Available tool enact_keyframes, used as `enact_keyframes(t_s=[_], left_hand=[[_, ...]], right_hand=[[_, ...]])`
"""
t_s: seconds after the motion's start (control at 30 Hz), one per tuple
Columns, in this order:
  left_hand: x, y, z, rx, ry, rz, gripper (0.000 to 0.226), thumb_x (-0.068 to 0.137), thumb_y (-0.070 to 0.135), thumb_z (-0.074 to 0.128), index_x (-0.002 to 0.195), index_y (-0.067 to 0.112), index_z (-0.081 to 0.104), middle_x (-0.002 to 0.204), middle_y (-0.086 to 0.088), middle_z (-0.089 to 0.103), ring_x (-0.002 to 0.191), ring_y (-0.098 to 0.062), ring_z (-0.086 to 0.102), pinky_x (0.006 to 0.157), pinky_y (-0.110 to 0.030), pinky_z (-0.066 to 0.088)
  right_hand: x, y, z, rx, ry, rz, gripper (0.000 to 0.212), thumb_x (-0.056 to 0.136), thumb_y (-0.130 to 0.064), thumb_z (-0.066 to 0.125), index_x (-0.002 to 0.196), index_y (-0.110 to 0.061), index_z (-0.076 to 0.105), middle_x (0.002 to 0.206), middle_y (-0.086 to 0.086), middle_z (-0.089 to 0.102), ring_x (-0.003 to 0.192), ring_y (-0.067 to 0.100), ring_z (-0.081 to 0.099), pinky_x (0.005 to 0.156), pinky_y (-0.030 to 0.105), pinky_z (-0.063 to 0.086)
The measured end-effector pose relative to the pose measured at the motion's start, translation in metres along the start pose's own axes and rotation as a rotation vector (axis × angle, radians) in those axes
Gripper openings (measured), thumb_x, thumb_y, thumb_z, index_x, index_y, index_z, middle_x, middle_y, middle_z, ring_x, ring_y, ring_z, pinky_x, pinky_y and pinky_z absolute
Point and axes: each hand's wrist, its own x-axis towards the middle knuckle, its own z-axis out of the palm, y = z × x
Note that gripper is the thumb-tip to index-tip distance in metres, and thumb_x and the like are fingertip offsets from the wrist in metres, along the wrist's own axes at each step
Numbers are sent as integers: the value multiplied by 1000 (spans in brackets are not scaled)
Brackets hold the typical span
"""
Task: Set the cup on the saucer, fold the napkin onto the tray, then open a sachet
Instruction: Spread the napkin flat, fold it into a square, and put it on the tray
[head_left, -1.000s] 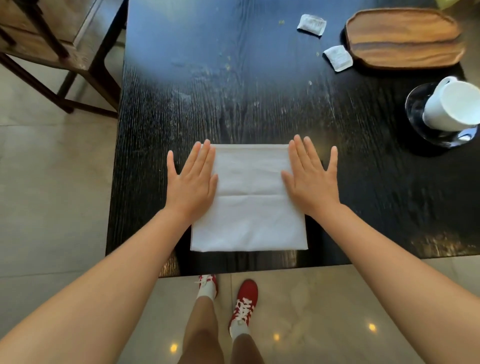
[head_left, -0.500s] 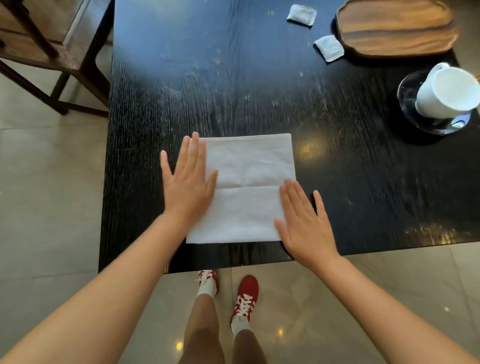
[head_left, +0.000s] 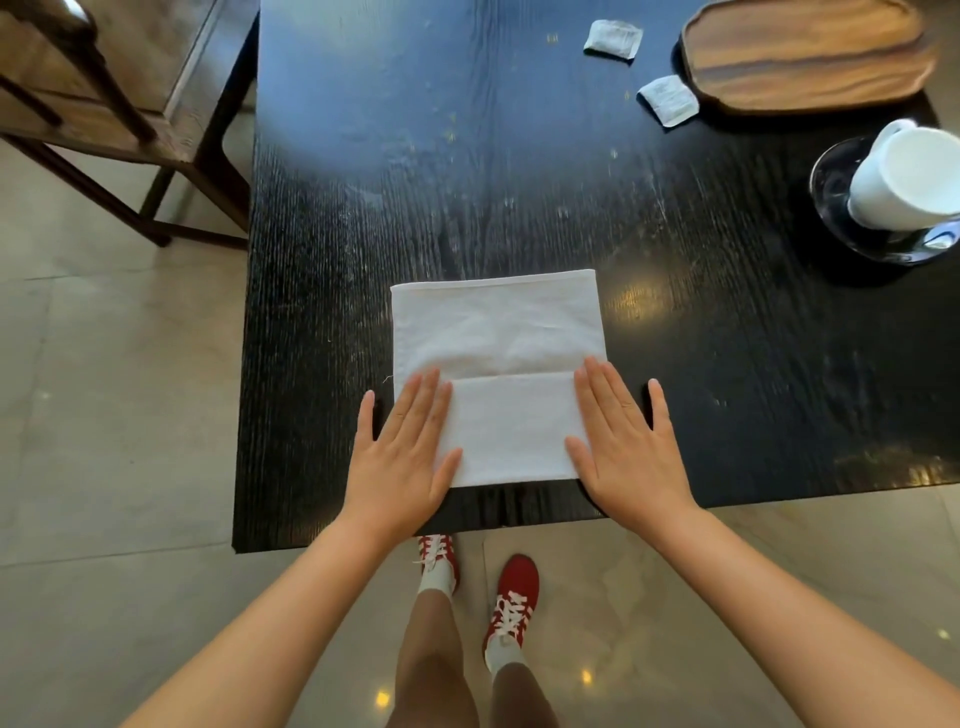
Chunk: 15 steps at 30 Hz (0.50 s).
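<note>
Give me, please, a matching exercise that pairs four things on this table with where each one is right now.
Things:
1. napkin
2. cup
3. tray
4. sachets

Places:
A. on the glass saucer at the right edge
B. at the far right corner, with nothing on it
C. near the front edge, under the left hand and right hand
D. on the bare tabletop, just left of the tray

Pairs: 1-C, 2-A, 3-B, 4-D
</note>
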Motion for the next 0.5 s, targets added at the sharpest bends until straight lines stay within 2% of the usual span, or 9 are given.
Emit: enact_keyframes(t_s=[0.2, 0.27, 0.33, 0.43, 0.5], left_hand=[[-12, -2, -5, -54, -52, 47, 79, 87, 62, 22, 149, 15, 8, 157, -8, 3, 145, -18, -2, 113, -52, 0], [-24, -3, -4, -51, -67, 94, 86, 83, 71, 21, 149, 18, 7, 158, -9, 1, 145, -20, -4, 112, -55, 1], [-37, -3, -4, -38, -80, 138, 94, 78, 76, 29, 149, 19, 8, 158, -10, 3, 145, -22, -1, 112, -57, 2], [-51, -10, -2, 6, -111, 213, 99, 73, 72, 44, 149, 19, 10, 157, -10, 8, 145, -23, 3, 111, -57, 8], [-56, -18, -2, 32, -124, 258, 93, 75, 61, 46, 149, 18, 9, 157, -11, 11, 144, -23, 6, 111, -56, 12]], right_hand=[[-7, 2, 0, -5, -46, -37, 64, 93, -47, 20, 147, -15, 8, 156, 5, 6, 143, 13, -2, 112, 51, -5], [-20, 4, 0, 0, -76, -71, 65, 93, -52, 17, 147, -18, 7, 157, 5, 5, 144, 15, -3, 112, 54, -1], [-35, 6, 0, -4, -104, -113, 71, 90, -60, 14, 148, -19, 7, 157, 7, 4, 144, 16, -2, 111, 57, 2], [-55, 10, -1, -8, -129, -184, 89, 82, -71, 28, 149, -17, 7, 157, 9, 4, 144, 19, -1, 110, 59, 5], [-64, 12, 0, -17, -130, -237, 98, 74, -69, 46, 148, -17, 8, 157, 10, 5, 144, 20, 0, 110, 59, 5]])
